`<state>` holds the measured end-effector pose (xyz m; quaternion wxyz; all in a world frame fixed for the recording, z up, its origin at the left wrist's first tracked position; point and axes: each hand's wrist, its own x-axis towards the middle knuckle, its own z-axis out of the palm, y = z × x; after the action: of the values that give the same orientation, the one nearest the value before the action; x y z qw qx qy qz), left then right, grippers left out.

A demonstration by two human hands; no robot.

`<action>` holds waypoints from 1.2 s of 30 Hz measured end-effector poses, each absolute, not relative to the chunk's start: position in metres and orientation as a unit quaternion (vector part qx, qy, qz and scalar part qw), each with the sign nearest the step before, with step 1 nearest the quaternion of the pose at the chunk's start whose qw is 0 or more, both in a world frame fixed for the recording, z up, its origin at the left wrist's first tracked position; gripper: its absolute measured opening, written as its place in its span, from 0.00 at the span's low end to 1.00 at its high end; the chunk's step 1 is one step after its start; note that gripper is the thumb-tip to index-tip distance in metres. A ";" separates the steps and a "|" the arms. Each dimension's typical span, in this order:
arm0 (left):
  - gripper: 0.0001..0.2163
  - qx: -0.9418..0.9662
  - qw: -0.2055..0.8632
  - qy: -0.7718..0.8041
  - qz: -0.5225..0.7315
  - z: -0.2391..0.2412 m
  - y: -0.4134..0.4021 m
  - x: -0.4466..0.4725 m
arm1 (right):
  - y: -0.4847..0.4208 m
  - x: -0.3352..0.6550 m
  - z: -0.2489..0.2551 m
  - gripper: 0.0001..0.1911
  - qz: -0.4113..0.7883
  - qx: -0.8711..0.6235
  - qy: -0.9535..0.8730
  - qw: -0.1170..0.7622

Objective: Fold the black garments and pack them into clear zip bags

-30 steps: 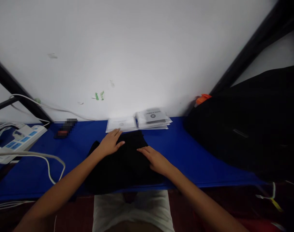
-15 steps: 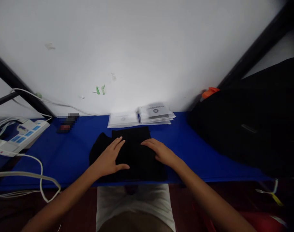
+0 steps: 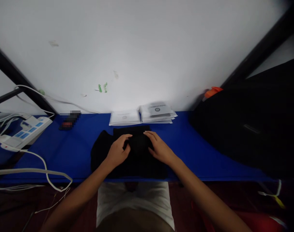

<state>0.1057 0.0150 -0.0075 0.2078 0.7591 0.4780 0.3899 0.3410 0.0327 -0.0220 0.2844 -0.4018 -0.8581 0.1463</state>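
Observation:
A folded piece of black cloth (image 3: 139,167) lies at the front edge of the blue tabletop, its dark folds hard to tell apart. My left hand (image 3: 119,149) is at the cloth's left middle, fingers curled towards the thumb around a raised fold. Opposite it, my right hand (image 3: 160,148) pinches the same fold from the right side, thumb below the fingers. Just behind the cloth lie flat white plastic packets (image 3: 125,117) and a stack of similar packets (image 3: 158,111) with grey printing on top.
A white power strip (image 3: 25,133) with plugs and loose cables (image 3: 42,161) occupies the left end. Near the wall sits a small dark object (image 3: 70,120), blurred out. A large black fabric item (image 3: 246,129) covers the right side, with something orange (image 3: 213,91) behind it.
My left hand has moved right and forward, its spread thumb drawing in towards the fingers. The right hand has shifted slightly, and a fold of cloth now rises between both hands.

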 end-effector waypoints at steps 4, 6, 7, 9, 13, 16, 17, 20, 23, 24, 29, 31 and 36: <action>0.21 0.725 0.183 0.546 0.378 -0.015 0.011 0.080 | 0.023 0.344 -0.025 0.40 0.127 -0.386 -0.873 0.268; 0.22 0.717 0.154 0.587 0.341 -0.018 0.007 0.064 | 0.020 0.345 -0.024 0.39 0.105 -0.384 -0.883 0.250; 0.23 0.716 0.136 0.607 0.317 -0.019 0.005 0.056 | 0.020 0.346 -0.024 0.39 0.093 -0.379 -0.891 0.231; 0.26 0.727 0.091 0.624 0.272 -0.021 0.003 0.045 | 0.021 0.345 -0.022 0.39 0.073 -0.365 -0.910 0.182; 0.33 0.799 0.023 0.552 0.237 -0.020 0.007 0.041 | 0.027 0.338 -0.017 0.36 0.048 -0.345 -0.932 0.099; 0.26 0.816 0.019 0.530 0.229 -0.015 0.017 0.047 | 0.033 0.332 -0.015 0.28 0.035 -0.333 -0.940 0.071; 0.22 0.811 0.021 0.539 0.228 -0.013 0.020 0.048 | 0.035 0.331 -0.015 0.26 0.033 -0.331 -0.941 0.067; 0.08 0.771 0.042 0.584 0.250 -0.007 0.028 0.045 | 0.039 0.334 -0.015 0.25 0.032 -0.324 -0.943 0.075; 0.05 0.706 0.103 0.619 0.329 -0.003 0.025 0.031 | 0.042 0.345 -0.015 0.28 0.044 -0.324 -0.936 0.134; 0.08 0.688 0.129 0.621 0.353 -0.003 0.022 0.025 | 0.043 0.351 -0.016 0.29 0.048 -0.324 -0.931 0.162; 0.14 0.613 0.177 0.658 0.400 -0.009 -0.005 -0.005 | 0.049 0.376 -0.020 0.30 0.063 -0.328 -0.914 0.231; 0.13 0.577 0.184 0.706 0.368 -0.009 -0.015 -0.015 | 0.050 0.381 -0.023 0.26 0.070 -0.326 -0.914 0.230; 0.20 0.572 0.141 0.792 0.158 0.005 -0.025 -0.022 | 0.050 0.385 -0.028 0.25 0.088 -0.323 -0.914 0.228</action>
<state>-0.0223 -0.0249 0.0049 0.1412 0.5723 0.7922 0.1580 0.3849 0.0503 -0.0280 0.2275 -0.3229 -0.9145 0.0877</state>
